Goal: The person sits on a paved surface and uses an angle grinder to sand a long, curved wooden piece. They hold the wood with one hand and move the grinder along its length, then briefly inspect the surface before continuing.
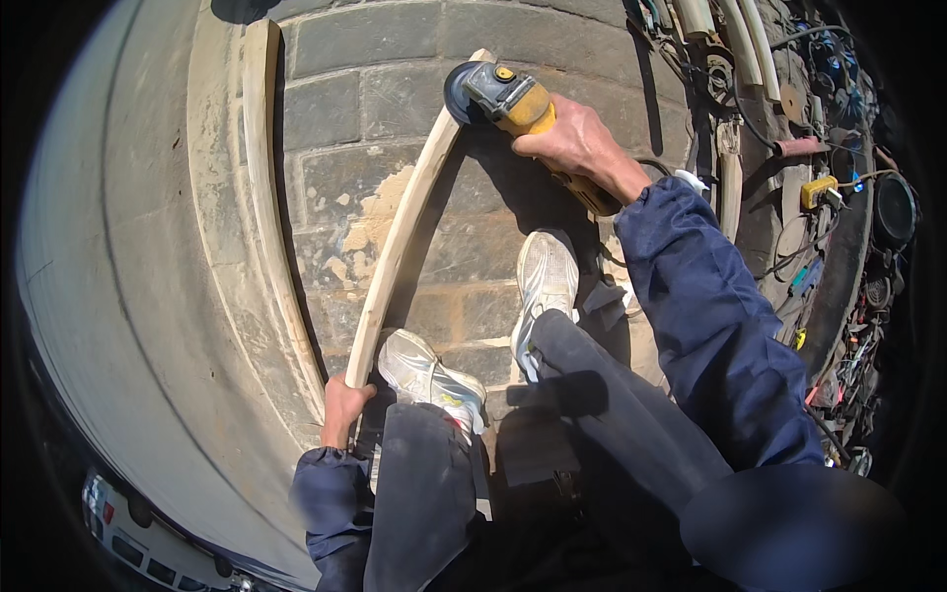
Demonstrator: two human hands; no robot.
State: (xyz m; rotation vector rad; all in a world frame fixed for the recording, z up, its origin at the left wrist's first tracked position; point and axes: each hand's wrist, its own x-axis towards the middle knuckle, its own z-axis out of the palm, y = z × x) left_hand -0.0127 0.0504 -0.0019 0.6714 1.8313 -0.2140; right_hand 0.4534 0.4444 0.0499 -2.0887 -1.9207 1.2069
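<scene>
A long, slightly bent pale wooden pole slants across the paving in front of me. My left hand is closed round its near end, beside my left shoe. In my right hand is a yellow and grey angle grinder, gripped by its body. The grinder's dark round disc lies against the pole close to its far end. Whether the disc is spinning, I cannot tell. My right palm hides part of the grinder's body.
Another pale pole lies to the left along the kerb. More wooden poles are at the far right. A yellow power socket, cables and many scattered tools line the right edge. My shoes stand on the paving. A white vehicle is at lower left.
</scene>
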